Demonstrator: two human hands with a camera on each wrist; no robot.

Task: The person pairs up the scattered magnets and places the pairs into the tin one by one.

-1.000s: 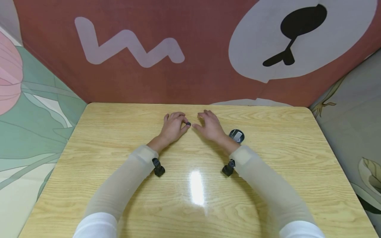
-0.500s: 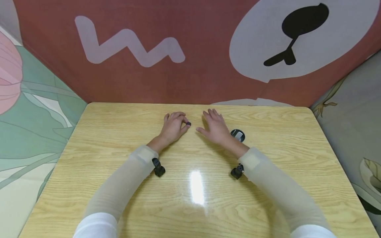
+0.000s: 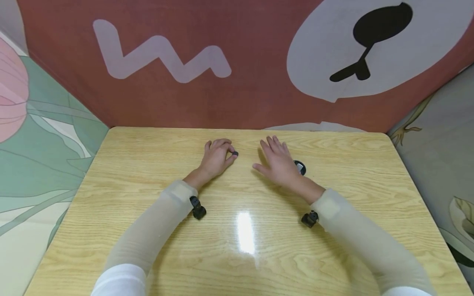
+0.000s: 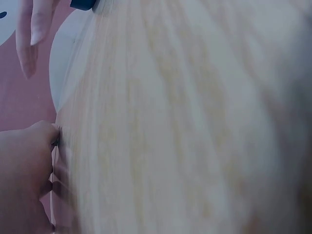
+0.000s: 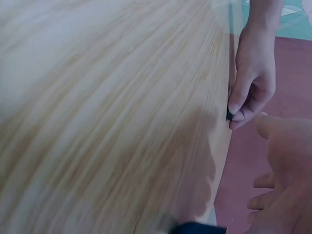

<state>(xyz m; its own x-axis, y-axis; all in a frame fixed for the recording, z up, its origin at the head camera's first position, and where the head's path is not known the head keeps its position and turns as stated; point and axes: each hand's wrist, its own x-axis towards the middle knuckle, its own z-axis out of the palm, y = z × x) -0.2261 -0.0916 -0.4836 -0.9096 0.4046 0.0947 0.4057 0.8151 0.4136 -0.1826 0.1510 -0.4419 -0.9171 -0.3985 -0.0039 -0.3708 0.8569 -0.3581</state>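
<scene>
In the head view my left hand (image 3: pixel 214 160) is near the far side of the table, pinching a small black piece (image 3: pixel 235 153) between thumb and finger. The right wrist view also shows this black piece (image 5: pixel 230 116) low at the tabletop; its kind is too small to tell. To the right, my right hand (image 3: pixel 279 164) hovers above the wood with fingers extended and holds nothing. Partly behind that hand lies a dark round object (image 3: pixel 303 169) with a pale, shiny middle. Its dark edge (image 5: pixel 200 228) shows at the bottom of the right wrist view.
The light wooden table (image 3: pixel 177 255) ends at a reddish wall (image 3: pixel 252 102) with printed shapes. Patterned side walls stand left and right. A black wrist camera (image 3: pixel 198 209) hangs at the left sleeve, another wrist camera (image 3: pixel 309 219) at the right.
My right hand has moved right, away from the left hand, its fingers spreading straighter, and now covers more of the dark round object. The left hand keeps its pinch in place.
</scene>
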